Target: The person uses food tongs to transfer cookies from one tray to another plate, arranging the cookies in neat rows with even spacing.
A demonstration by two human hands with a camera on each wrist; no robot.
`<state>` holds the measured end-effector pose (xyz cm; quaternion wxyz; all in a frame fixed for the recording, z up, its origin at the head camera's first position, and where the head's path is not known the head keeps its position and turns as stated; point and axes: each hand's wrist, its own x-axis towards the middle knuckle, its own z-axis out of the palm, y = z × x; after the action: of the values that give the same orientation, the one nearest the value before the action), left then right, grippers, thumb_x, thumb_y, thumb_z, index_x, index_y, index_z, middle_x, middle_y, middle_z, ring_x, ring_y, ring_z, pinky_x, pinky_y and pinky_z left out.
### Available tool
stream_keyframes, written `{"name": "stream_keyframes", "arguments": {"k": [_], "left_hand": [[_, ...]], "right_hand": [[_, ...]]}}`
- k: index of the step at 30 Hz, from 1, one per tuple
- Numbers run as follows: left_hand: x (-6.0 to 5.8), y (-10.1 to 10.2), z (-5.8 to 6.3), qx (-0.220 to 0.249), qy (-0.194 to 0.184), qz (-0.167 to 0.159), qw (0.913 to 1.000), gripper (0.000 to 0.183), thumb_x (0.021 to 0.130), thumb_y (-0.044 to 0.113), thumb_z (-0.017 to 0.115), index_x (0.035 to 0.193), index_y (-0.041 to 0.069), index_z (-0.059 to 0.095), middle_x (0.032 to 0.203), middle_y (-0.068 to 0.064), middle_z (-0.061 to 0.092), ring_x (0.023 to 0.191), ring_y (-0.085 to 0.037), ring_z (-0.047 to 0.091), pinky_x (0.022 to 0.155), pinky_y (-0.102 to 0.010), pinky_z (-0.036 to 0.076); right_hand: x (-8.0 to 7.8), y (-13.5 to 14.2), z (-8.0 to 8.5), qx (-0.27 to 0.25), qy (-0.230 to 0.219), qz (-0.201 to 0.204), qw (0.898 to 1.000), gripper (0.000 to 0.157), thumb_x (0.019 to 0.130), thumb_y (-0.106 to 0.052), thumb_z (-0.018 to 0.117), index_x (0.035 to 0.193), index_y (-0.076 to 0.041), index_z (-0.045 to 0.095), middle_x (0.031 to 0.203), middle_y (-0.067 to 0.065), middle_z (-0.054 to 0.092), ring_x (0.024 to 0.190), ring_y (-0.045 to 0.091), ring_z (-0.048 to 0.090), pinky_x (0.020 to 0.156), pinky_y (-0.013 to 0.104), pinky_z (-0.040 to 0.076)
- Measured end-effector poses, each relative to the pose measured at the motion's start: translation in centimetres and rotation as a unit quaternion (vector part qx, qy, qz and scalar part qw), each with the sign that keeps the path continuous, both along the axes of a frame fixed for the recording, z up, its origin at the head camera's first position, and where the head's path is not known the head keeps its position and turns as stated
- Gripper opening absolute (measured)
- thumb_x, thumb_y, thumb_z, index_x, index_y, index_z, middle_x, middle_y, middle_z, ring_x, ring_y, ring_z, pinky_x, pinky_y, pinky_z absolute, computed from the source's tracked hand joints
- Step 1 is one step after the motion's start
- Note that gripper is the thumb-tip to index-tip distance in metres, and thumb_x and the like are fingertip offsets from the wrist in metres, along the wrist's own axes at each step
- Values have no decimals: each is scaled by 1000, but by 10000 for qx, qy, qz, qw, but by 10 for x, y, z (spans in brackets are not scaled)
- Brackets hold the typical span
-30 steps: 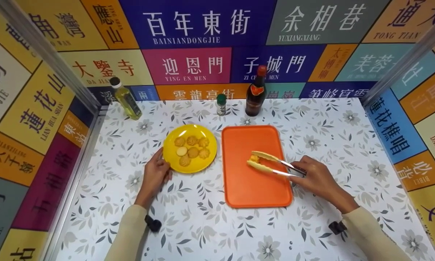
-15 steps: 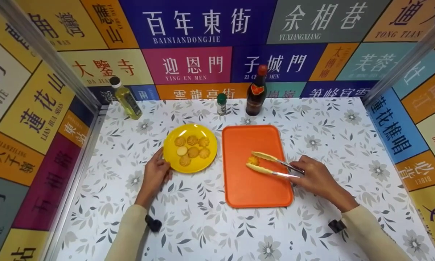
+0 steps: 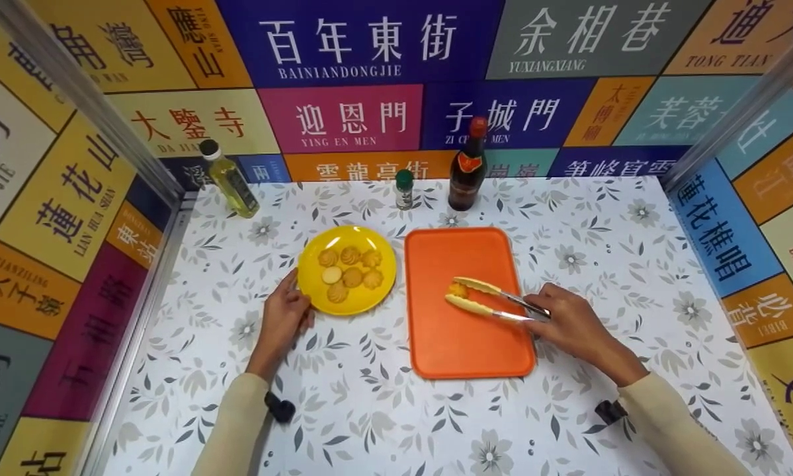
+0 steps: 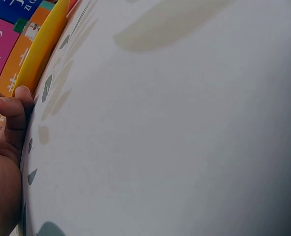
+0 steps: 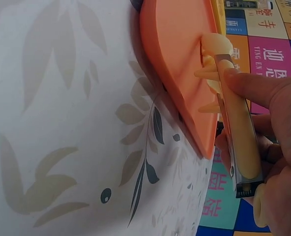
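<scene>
My left hand (image 3: 284, 311) holds the rim of a yellow plate (image 3: 381, 295) at its lower left. Several golden-brown cookies (image 3: 350, 256) lie on that plate. In the left wrist view, curled fingers (image 4: 15, 105) touch the plate's edge. Over the orange tray (image 3: 465, 347), my right hand (image 3: 571, 322) grips a pair of tongs (image 3: 470, 306) with cream-coloured tips. Between those tips sits one cookie (image 3: 458, 291); whether it touches the tray cannot be told. The right wrist view shows the thumb pressed on the tongs' handle (image 5: 241, 128).
Along the table's back stand an oil bottle (image 3: 231, 182), a small green-capped shaker (image 3: 404, 190) and a dark bottle with a red cap (image 3: 467, 168). A floral cloth (image 3: 370, 423) covers the table. Printed walls (image 3: 343, 119) enclose it at the back and sides.
My right hand has shifted slightly left, carrying the tongs and the cookie with it. The left hand and the plate have stayed in place.
</scene>
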<state>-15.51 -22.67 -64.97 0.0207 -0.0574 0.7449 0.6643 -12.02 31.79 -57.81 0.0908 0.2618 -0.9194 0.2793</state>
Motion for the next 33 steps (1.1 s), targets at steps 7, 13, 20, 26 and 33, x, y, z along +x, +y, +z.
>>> {"name": "stream_keyframes", "arguments": {"k": [7,13,20,26,33], "left_hand": [[-1,0,-1,57,-16,25,10000,71,107,6,60,173,16,37,79,-24,65,49,-22,53,43,-28,47],[-1,1,-2,182,-9,21,9998,72,106,4,60,173,13,36,79,-21,64,48,-21,53,43,-27,47],[0,1,-1,148,-85,51,9998,71,106,4,59,173,13,36,78,-21,63,49,-22,53,43,-28,47],[-1,1,-2,119,-182,72,9997,70,108,5,59,173,15,36,79,-22,63,50,-22,53,44,-28,47],[-1,1,-1,109,-117,76,9998,71,107,4,59,173,15,36,79,-23,64,49,-22,53,43,-28,46]], "right_hand": [[-9,-6,4,-63,254,82,9996,37,79,-8,99,112,2,84,85,8,60,71,15,53,61,28,43],[-15,-13,8,-143,168,106,9997,39,80,-8,99,114,2,83,86,9,60,71,17,54,59,27,44],[-24,-21,16,-151,-19,163,9998,40,81,-7,98,116,4,83,88,9,61,72,23,58,59,29,48],[-35,-29,22,-155,63,215,9996,38,81,-8,98,114,3,83,88,8,61,74,23,58,61,30,47],[-42,-40,28,-104,120,252,9996,37,82,-10,99,113,2,83,90,9,62,77,25,61,63,31,51]]}}
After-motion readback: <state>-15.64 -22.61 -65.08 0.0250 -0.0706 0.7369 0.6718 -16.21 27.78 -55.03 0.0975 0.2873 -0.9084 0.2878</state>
